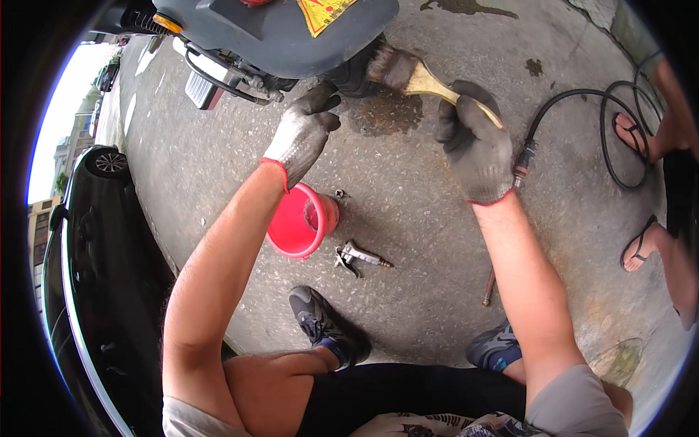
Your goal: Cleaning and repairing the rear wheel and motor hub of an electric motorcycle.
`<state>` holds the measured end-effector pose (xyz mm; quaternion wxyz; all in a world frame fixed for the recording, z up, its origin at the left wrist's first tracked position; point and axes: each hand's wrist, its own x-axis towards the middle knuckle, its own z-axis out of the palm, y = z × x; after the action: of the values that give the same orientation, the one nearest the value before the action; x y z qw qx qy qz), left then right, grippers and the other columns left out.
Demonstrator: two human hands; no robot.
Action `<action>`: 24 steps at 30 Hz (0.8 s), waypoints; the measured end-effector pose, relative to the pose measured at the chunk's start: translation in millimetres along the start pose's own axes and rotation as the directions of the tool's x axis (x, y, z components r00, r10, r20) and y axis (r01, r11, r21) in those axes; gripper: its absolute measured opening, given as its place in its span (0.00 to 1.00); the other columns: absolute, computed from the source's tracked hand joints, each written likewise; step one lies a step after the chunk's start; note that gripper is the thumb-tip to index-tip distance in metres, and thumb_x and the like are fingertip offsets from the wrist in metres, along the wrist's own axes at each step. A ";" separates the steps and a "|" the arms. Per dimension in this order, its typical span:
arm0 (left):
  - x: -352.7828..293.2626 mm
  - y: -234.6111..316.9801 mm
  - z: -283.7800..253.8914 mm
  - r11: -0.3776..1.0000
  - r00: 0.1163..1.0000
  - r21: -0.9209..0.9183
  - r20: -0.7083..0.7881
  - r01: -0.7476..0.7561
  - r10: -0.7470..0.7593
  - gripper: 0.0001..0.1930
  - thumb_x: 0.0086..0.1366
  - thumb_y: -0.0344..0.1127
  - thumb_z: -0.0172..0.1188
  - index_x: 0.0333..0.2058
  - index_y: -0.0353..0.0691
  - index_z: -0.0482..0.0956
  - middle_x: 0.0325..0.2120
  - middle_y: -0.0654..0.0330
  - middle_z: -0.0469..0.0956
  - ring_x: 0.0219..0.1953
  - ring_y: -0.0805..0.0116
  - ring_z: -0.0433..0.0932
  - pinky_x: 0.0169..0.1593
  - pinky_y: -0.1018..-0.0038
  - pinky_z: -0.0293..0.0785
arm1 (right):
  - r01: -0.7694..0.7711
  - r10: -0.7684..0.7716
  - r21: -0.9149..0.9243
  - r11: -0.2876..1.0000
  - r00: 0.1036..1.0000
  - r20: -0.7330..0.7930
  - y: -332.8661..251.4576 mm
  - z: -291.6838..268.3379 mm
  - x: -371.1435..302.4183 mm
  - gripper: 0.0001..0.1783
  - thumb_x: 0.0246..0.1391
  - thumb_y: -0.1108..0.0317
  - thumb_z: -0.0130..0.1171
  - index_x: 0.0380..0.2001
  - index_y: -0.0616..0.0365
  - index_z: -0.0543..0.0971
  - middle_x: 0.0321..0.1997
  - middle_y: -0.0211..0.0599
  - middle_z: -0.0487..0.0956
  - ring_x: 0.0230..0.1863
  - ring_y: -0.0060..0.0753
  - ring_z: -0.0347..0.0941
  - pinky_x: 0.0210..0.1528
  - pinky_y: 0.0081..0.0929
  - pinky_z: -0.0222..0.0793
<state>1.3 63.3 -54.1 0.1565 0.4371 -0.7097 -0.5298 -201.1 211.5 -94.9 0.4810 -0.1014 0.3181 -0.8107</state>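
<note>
My right hand (477, 149) grips the paintbrush (419, 77) by its handle, bristles just beside the motorbike (291, 44). My left hand (303, 135) is near the motorbike, fingers bent; whether they hold anything I cannot tell. The red bucket (287, 227) stands on my side of the motorbike.

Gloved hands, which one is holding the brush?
The right hand: it grips the brush by its pale yellow handle, while the left hand has no brush.
</note>
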 end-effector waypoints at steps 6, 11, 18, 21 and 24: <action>-0.4 -15.2 -19.3 0.991 0.996 0.131 0.084 0.010 -0.021 0.33 0.60 0.27 0.50 0.66 0.37 0.60 0.61 0.53 0.68 0.60 0.61 0.69 0.58 0.71 0.68 | -0.077 0.047 -0.299 0.951 0.993 -0.107 34.1 -8.4 -34.7 0.12 0.59 0.73 0.57 0.45 0.62 0.79 0.33 0.32 0.80 0.30 0.21 0.76 0.28 0.21 0.72; -12.0 -35.1 -39.5 0.955 0.995 0.279 -0.009 0.098 -0.100 0.27 0.63 0.33 0.52 0.62 0.37 0.67 0.54 0.54 0.75 0.48 0.65 0.76 0.51 0.71 0.72 | 0.104 0.014 -0.567 0.817 0.980 0.200 19.7 45.1 -50.4 0.12 0.59 0.72 0.58 0.46 0.59 0.79 0.38 0.32 0.80 0.37 0.19 0.77 0.36 0.20 0.77; -30.9 -47.0 -59.8 0.924 0.997 0.377 0.015 0.061 -0.072 0.24 0.64 0.34 0.52 0.59 0.35 0.71 0.52 0.53 0.77 0.47 0.65 0.77 0.51 0.72 0.73 | 0.794 -0.161 -0.607 0.044 0.605 0.780 26.5 103.8 -38.4 0.16 0.46 0.79 0.60 0.41 0.56 0.79 0.38 0.45 0.80 0.38 0.47 0.78 0.40 0.35 0.75; -36.0 -37.2 -60.9 0.916 0.997 0.399 0.054 0.033 -0.060 0.24 0.64 0.34 0.51 0.58 0.35 0.71 0.52 0.52 0.77 0.47 0.64 0.78 0.52 0.71 0.73 | 0.801 -0.122 -0.556 -0.221 0.543 0.831 31.1 125.8 -37.0 0.14 0.50 0.77 0.63 0.42 0.55 0.79 0.40 0.41 0.81 0.38 0.41 0.79 0.41 0.33 0.75; -42.6 -31.0 -62.1 0.914 0.994 0.403 0.079 0.034 -0.072 0.24 0.64 0.34 0.51 0.58 0.34 0.71 0.51 0.52 0.77 0.47 0.64 0.78 0.52 0.71 0.73 | 0.774 -0.158 -0.582 -0.251 0.560 0.813 37.8 142.0 -40.7 0.13 0.50 0.76 0.62 0.40 0.52 0.79 0.37 0.41 0.79 0.39 0.48 0.77 0.40 0.38 0.73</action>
<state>82.1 56.8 -47.2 0.0163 0.4542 -0.7976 -0.3967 -86.2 173.8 -2.0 -0.0555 -0.6978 0.5778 -0.4196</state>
